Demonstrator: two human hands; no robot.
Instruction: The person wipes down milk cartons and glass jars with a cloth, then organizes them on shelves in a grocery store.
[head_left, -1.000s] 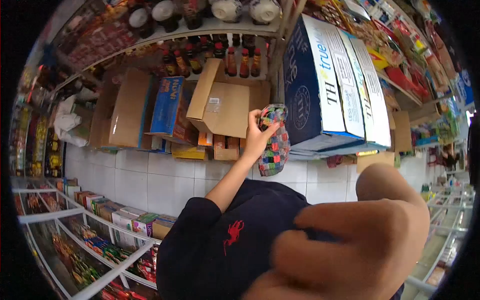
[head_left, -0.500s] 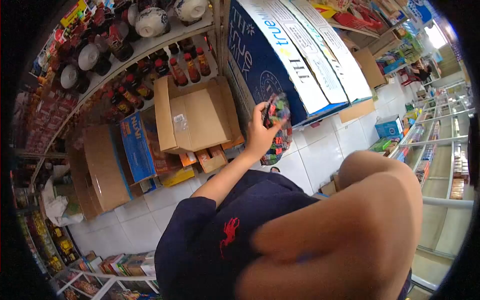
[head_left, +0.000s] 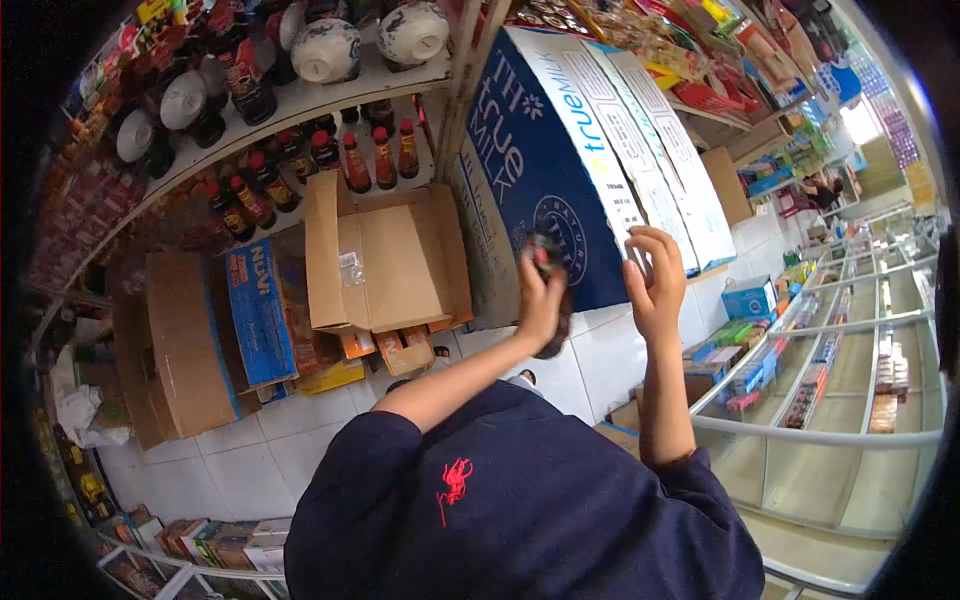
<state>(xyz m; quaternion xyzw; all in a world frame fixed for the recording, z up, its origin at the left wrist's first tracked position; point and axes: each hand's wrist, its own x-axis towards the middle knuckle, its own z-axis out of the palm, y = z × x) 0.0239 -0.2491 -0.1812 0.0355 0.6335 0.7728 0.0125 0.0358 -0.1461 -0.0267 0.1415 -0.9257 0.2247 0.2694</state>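
My left hand [head_left: 540, 305] is closed around a dark, flat, oblong thing with a coloured pattern [head_left: 557, 330]. It is turned nearly edge-on and smeared by motion, so I cannot tell its kind. It overlaps the front of a large blue and white milk carton [head_left: 515, 170] in this view. To the right, my right hand [head_left: 657, 280] is raised before the carton's corner, fingers apart and holding nothing. An opened brown cardboard box [head_left: 405, 275] lies to the left of my left hand.
A blue NUVI box [head_left: 262, 310] and another brown box [head_left: 190, 335] stand on the left. Shelves behind carry red-capped bottles [head_left: 383, 158] and patterned bowls [head_left: 413, 35]. Glass display cases [head_left: 800, 420] line the right. White floor tiles [head_left: 235, 465] show below, and a person [head_left: 822, 192] is far back.
My right arm has swung from across my body up beside the milk carton, and the hand now shows. The patterned thing has turned from broadside to nearly edge-on in my left hand.
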